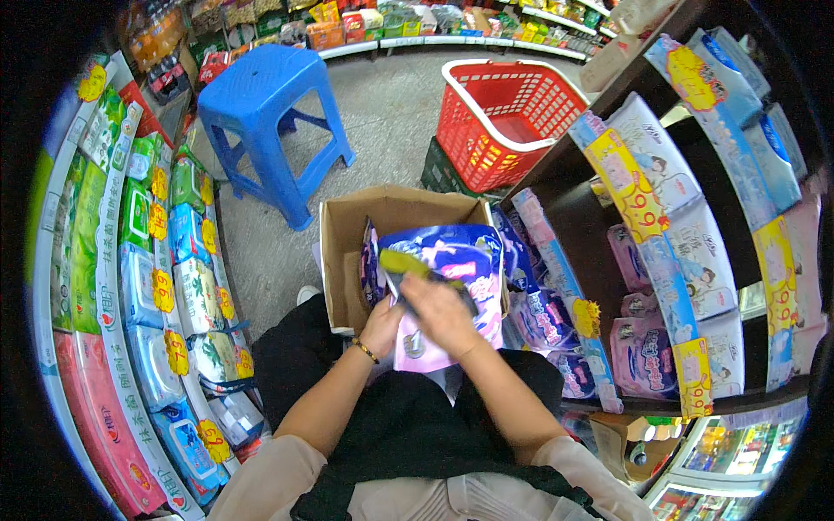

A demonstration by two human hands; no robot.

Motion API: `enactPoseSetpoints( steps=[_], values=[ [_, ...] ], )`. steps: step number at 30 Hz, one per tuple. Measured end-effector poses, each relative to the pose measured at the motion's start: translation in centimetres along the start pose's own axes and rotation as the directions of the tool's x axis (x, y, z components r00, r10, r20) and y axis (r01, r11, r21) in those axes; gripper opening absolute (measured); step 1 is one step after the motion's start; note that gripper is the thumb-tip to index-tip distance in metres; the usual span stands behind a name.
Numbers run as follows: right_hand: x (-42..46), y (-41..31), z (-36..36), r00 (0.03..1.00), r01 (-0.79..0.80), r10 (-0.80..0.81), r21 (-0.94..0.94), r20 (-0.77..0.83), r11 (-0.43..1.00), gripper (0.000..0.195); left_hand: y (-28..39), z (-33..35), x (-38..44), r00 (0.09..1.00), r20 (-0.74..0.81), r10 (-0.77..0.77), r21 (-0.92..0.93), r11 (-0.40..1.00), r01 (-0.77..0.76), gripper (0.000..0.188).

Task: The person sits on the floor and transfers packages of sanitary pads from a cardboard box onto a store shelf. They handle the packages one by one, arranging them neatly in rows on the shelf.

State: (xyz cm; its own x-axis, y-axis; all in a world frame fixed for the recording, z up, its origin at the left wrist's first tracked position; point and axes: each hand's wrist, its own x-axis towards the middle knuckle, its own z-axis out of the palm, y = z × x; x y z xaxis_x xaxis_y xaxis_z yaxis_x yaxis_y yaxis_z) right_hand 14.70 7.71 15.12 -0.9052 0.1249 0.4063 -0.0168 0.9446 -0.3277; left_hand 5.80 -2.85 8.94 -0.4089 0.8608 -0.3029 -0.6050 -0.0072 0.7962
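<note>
A purple and pink plastic packet (472,260) is propped over the near side of an open cardboard box (348,211), directly before me. My left hand (380,332) grips its left edge. Across the packet's face lies my right hand (438,314), blurred by motion, with a yellow-green and dark cloth (402,262) under its fingers. What the cloth covers is hidden. Another purple packet (371,267) stands inside the box against its left wall.
Left, a shelf holds wet-wipe packs (146,286) behind price tags. Right, shelves carry pale packets (700,251) and purple packets (541,319). A blue plastic stool (264,84) and a red shopping basket (449,124) on a dark crate (438,170) stand beyond the box.
</note>
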Motion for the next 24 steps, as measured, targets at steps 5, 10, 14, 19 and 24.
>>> enactPoseSetpoints(
  steps=[5,10,14,19,24],
  values=[
    [1.0,4.7,-0.7,0.845,-0.491,0.484,0.029,-0.228,0.871,0.039,-0.4,-1.4,1.7,0.996,-0.078,0.038,-0.041,0.998,-0.042,0.029],
    [-1.9,7.2,1.2,0.667,-0.743,0.742,0.147,0.076,0.653,0.037,0.6,-3.5,6.4,0.962,-0.235,0.141,-0.138,0.975,-0.176,0.029],
    [-1.6,5.5,3.3,0.704,-0.705,0.649,0.173,0.289,0.688,0.038,-0.4,-6.8,10.4,0.962,-0.256,0.092,-0.129,0.983,-0.129,0.029],
    [-2.1,5.8,5.0,0.724,-0.683,0.567,0.294,0.393,0.669,0.037,-2.4,-7.9,12.4,0.944,-0.327,-0.047,0.018,0.998,0.056,0.029],
    [-2.5,6.5,5.2,0.701,-0.709,0.601,0.293,0.384,0.641,0.036,-6.1,-10.4,13.1,0.856,-0.486,0.176,0.422,0.905,0.053,0.038]
  ],
)
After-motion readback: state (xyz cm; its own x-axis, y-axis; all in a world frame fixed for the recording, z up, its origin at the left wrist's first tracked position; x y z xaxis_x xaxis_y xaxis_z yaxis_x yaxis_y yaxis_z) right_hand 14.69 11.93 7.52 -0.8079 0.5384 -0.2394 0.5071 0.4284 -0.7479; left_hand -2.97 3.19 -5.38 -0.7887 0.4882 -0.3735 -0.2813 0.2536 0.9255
